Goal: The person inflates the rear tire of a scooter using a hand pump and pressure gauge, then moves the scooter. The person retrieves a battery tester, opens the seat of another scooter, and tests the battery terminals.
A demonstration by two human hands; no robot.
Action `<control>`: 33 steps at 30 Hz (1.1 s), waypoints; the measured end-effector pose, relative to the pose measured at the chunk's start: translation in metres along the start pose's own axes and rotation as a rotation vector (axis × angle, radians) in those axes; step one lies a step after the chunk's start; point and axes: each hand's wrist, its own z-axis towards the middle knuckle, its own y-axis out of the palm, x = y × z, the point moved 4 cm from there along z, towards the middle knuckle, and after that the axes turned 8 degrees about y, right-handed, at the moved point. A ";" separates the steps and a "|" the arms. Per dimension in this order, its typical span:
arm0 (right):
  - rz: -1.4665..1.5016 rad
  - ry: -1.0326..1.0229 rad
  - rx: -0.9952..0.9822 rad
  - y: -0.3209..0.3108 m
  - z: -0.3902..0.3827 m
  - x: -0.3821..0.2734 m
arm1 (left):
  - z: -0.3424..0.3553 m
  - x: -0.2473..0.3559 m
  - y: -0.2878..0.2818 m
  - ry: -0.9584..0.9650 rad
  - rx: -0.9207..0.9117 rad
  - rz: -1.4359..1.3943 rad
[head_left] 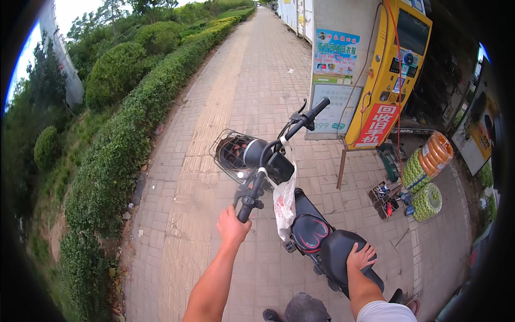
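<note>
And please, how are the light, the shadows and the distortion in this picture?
Head view: soft daylight, no hard shadows on the paving; sky washed out upper left, same view; also there, the yellow machine leans, likely from fisheye bending.

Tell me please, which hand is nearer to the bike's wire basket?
Left. The left hand is at the left handlebar grip, a little behind the wire basket; the right hand rests on the black rear seat, farther back.

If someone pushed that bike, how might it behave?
The bike probably feels heavy, given its thick rear seat. It might tip without the left hand on the handlebar and right hand on that seat. Its thin hanging bag may swing.
</note>
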 end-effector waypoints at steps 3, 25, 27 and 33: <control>-0.005 -0.012 0.006 0.010 -0.009 -0.055 | 0.060 -0.033 -0.010 0.077 0.043 0.072; 0.058 0.059 0.068 0.066 -0.032 -0.530 | 0.796 -0.113 -0.060 0.692 -0.404 0.220; 0.049 0.109 0.052 0.069 -0.027 -0.572 | 0.868 -0.089 -0.049 0.772 -0.428 0.228; 0.036 0.215 0.071 0.084 -0.006 -0.692 | 1.061 0.006 -0.004 0.884 -0.539 0.389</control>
